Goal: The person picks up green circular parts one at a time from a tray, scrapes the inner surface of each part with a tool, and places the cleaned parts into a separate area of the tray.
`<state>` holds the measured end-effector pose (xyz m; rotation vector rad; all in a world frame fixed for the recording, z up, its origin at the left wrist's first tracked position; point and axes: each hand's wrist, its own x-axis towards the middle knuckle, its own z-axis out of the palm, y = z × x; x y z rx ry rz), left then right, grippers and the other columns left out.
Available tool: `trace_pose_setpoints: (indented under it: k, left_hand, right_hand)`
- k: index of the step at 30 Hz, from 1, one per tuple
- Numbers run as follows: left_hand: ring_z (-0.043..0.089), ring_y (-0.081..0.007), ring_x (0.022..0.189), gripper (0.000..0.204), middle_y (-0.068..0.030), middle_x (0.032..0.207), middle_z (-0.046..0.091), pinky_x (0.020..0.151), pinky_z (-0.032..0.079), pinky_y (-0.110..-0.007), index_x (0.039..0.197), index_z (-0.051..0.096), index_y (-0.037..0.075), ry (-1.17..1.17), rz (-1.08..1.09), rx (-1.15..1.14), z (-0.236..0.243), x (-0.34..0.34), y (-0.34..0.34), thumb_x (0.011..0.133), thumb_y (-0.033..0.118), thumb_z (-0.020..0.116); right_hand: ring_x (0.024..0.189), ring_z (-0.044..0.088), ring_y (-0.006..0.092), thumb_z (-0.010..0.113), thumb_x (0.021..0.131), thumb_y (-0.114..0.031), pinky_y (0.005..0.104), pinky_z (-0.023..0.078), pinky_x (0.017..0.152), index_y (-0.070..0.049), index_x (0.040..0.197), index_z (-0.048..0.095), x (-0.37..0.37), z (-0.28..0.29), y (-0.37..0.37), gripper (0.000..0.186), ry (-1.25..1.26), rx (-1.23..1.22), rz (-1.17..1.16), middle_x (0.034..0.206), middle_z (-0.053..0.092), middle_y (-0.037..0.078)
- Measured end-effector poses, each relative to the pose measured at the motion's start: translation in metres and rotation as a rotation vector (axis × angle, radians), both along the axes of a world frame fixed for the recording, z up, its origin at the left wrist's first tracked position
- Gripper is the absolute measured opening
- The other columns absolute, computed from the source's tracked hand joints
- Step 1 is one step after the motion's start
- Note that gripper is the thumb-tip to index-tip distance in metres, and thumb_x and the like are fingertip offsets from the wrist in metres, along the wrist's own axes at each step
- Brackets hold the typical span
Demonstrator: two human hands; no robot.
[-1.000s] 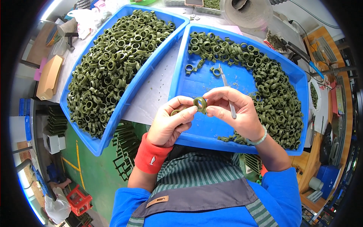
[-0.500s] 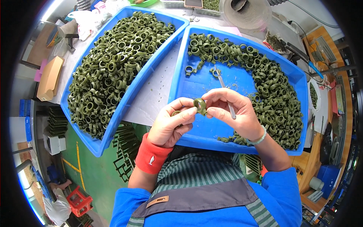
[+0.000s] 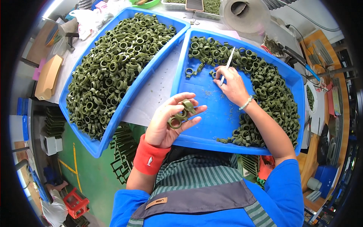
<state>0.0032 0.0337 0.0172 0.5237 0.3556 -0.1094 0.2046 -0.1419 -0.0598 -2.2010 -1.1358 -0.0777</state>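
My two hands, apart: left hand (image 3: pixel 162 126) — loosely curled round green rings (image 3: pixel 175 122), by the near-left corner of the right tray (image 3: pixel 219 126); right hand (image 3: pixel 233 87) — closed on a slim knife (image 3: pixel 230 59), just beside a loose ring (image 3: pixel 212 74) inside that blue tray. Left tray (image 3: pixel 111 130): heaped with more rings (image 3: pixel 107 72).

Two blue trays (image 3: pixel 200 130) on pale table (image 3: pixel 153 90)

Right hand (image 3: pixel 232 85) has been pulled away from left hand (image 3: pixel 162 124) and moved farther into the blue rectangular plastic tray (image 3: pixel 211 126), fingertips now by a loose olive-green plastic ring (image 3: pixel 212 75); contact unclear. Slim silver metal knife (image 3: pixel 228 63) has been carried along, its tip now over heaped olive-green rings (image 3: pixel 249 60). Left grip has been loosened, thumb and fingers spread, cradled olive-green rings (image 3: pixel 174 122) exposed.
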Motion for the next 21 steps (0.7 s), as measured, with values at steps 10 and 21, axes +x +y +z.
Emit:
trace_pose_setpoints:
  k: [10, 21]
  left_hand:
    - [0.06, -0.0072, 0.071, 0.025, -0.003, 0.087, 0.063, 0.057, 0.049, -0.02, 0.118, 0.061, 0.001, -0.054, 0.072, 0.641, -0.015, 0.004, -0.01, 0.096, 0.012, 0.063]
    - [0.063, -0.0092, 0.074, 0.018, -0.0046, 0.088, 0.065, 0.057, 0.053, -0.024, 0.108, 0.064, 0.0, -0.051, 0.069, 0.593, -0.013, 0.001, -0.011, 0.093, 0.01, 0.067]
  right_hand:
    - [0.096, 0.067, 0.0282, 0.076, 0.074, 0.002, 0.0371, 0.054, 0.083, -0.006, 0.093, 0.058, -0.087, 0.079, 0.002, 0.027, 0.21, 0.238, 0.303, 0.107, 0.067, 0.012]
    - [0.102, 0.064, 0.0126, 0.071, 0.089, -0.002, 0.0272, 0.053, 0.091, 0.001, 0.114, 0.061, -0.101, 0.068, -0.013, 0.027, 0.928, 0.475, 0.122, 0.107, 0.065, 0.007]
